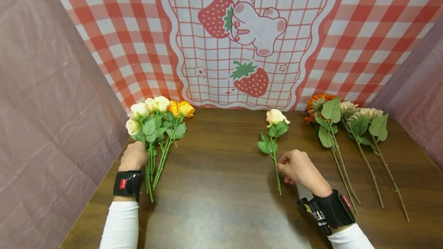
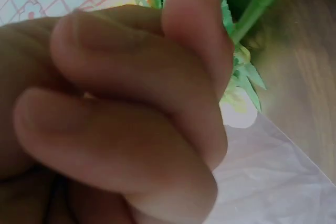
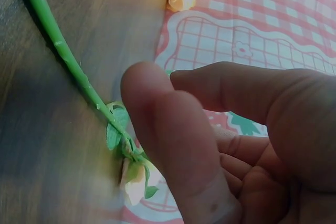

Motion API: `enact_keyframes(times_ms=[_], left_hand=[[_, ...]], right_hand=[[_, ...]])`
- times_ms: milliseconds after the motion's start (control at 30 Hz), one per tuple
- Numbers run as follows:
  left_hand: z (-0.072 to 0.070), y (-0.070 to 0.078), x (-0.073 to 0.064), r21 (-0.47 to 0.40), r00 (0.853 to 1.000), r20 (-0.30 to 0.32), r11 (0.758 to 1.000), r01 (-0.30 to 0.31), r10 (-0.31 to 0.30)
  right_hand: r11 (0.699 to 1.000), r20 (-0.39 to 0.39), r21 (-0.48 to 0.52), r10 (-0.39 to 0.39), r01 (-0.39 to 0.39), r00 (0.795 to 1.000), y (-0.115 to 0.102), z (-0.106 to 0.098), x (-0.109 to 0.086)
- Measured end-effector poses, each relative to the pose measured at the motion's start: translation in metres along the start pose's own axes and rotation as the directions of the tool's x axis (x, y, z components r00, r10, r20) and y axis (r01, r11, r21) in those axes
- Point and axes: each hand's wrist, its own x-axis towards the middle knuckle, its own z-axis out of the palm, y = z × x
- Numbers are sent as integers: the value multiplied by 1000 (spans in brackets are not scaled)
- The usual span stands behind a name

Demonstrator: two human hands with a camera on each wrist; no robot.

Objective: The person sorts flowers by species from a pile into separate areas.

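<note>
In the head view my left hand (image 1: 134,156) is at the stems of the left rose bunch (image 1: 151,128), just below the leaves. Its fingers are curled and thumb and index close together at a rose stem (image 2: 260,6); the contact itself is hidden. A single pale peach rose (image 1: 275,117) lies on the wooden table (image 1: 214,187), its green stem pointing toward me. My right hand (image 1: 300,168) hovers beside that stem, fingers loosely bent. In the right wrist view the stem (image 3: 68,59) runs apart from the fingertips (image 3: 144,80), with nothing pinched between them.
Right of the single rose lie orange flowers (image 1: 320,103) and pale cream flowers (image 1: 367,114) on long stems. Yellow-orange roses (image 1: 181,108) lie within the left bunch. A red-and-white checked cloth (image 1: 138,22) hangs behind the table, and pinkish drapes (image 1: 52,107) flank it.
</note>
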Motion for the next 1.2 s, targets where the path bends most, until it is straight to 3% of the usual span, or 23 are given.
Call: enact_keyframes(times_ms=[133, 267, 400, 567, 833, 933, 1033, 1100, 1167, 1200], left_hand=[[-2, 2, -3, -9, 995, -83, 999, -48, 47], [-7, 8, -9, -6, 973, -204, 993, -116, 112], [-16, 21, -19, -27, 936, -309, 983, -183, 166], [-24, 46, -31, -46, 890, -377, 955, -294, 255], [-21, 86, -56, -134, 824, -422, 872, -470, 379], [-13, 100, -65, -150, 768, -458, 813, -563, 447], [-1, 114, -73, -139, 685, -510, 736, -662, 520], [7, 124, -79, -159, 639, -521, 671, -724, 566], [17, 134, -86, -190, 605, -515, 607, -771, 607], [21, 139, -90, -218, 596, -503, 576, -788, 626]], right_hand=[[1000, 0, -3, 2, -2, 1000, 1, -1, 1], [1000, 4, -2, -3, 3, 1000, 0, -1, 0], [1000, -1, 10, -30, 30, 1000, -3, -2, -2], [994, -1, 42, -105, 104, 995, -10, -1, -7], [973, -3, 60, -223, 223, 975, -31, -1, -19], [958, -11, 91, -272, 272, 962, -39, 2, -24], [942, -20, 111, -315, 315, 949, -47, 7, -29], [930, -22, 127, -345, 345, 938, -51, 11, -33], [915, -22, 131, -382, 381, 924, -56, 15, -36], [905, -22, 130, -406, 405, 914, -58, 17, -38]])
